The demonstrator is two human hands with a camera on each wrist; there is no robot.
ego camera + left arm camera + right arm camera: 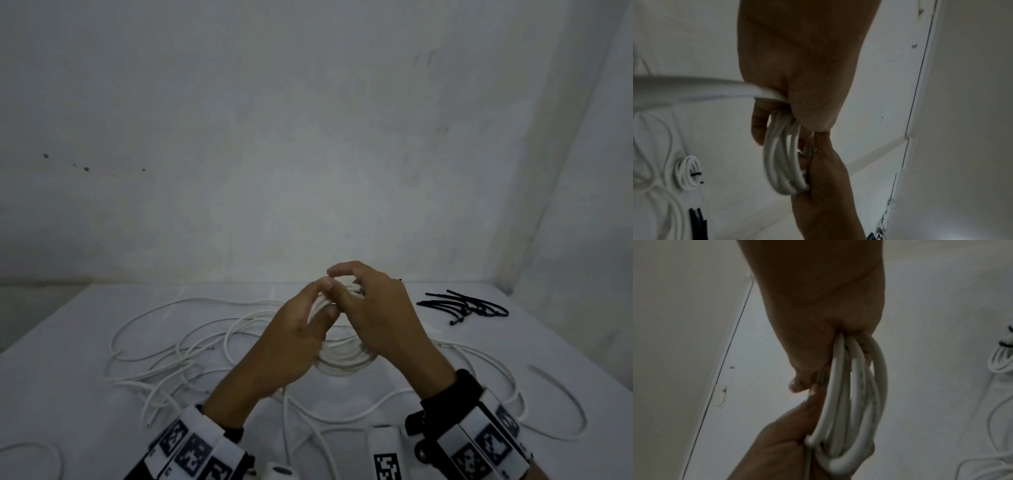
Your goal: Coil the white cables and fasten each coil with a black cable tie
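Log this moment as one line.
coiling | left hand and right hand grip coil | ties on table, untouched

The right hand (818,337) is gripping the top of a white cable coil (857,402), while the left hand (781,451) is holding its lower end. Off to the right, what looks like a tied coil (1003,358) is lying blurred.

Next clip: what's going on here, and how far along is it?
A person is winding a white cable into a coil above the table. The left hand and right hand both grip its loops. No tie is on this coil yet; the black cable ties lie in a bunch to the right. One finished coil, already tied, sits on the table among loose cables.
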